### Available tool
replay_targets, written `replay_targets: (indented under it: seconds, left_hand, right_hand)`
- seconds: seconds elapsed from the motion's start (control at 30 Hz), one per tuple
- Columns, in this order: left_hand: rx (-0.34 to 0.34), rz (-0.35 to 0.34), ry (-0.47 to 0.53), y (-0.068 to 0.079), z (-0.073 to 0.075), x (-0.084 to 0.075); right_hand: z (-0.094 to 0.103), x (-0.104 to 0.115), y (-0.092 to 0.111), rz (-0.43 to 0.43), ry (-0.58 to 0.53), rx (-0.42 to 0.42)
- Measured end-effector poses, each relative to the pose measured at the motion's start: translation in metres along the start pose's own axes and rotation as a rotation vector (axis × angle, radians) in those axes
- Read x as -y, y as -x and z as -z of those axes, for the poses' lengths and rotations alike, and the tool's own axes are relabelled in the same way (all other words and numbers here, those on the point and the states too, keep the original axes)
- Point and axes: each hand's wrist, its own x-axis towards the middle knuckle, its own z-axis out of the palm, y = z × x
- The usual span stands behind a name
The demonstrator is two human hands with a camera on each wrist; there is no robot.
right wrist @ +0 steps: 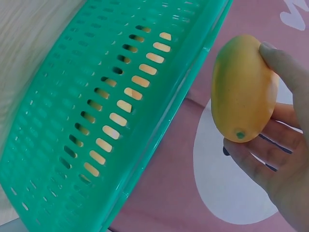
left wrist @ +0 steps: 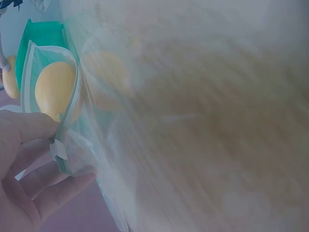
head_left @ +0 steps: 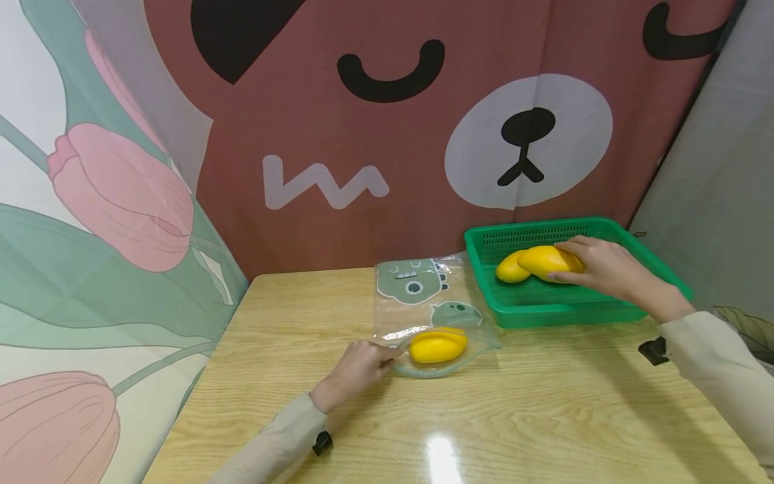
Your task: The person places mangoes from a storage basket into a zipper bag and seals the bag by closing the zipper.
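Observation:
My left hand (head_left: 357, 370) pinches the mouth edge of a clear zip bag (head_left: 411, 289) printed with green cartoon figures. The bag lies on the table, its mouth parted towards me. Inside, near that mouth, sits a yellow mango (head_left: 438, 346). A white slider (left wrist: 59, 150) shows by the left fingers in the left wrist view. My right hand (head_left: 611, 272) grips a second yellow mango (head_left: 547, 261) above the green basket (head_left: 562, 316). Thumb and fingers lie on opposite sides of it, and its greenish side (right wrist: 227, 72) shows in the right wrist view. Another mango (head_left: 510, 269) lies in the basket, partly covered by the held one.
The basket stands at the back right of the wooden table (head_left: 290, 316), beside the bag's right edge. Behind hangs a brown curtain (head_left: 338, 235) with a bear's face; a flowered curtain (head_left: 121, 296) hangs at left and a grey one (head_left: 713, 168) at right.

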Motion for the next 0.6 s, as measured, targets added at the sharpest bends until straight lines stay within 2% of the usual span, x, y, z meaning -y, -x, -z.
replay_targets:
  seconds: [0.4, 0.6]
  left_hand:
    - [-0.006, -0.006, 0.008, 0.0, 0.0, 0.0]
    - [0.013, 0.018, 0.013, 0.0, 0.0, -0.001]
  right_hand:
    - [0.002, 0.011, 0.0, 0.04, 0.006, -0.034]
    - [0.002, 0.014, 0.0, 0.054, 0.002, -0.046]
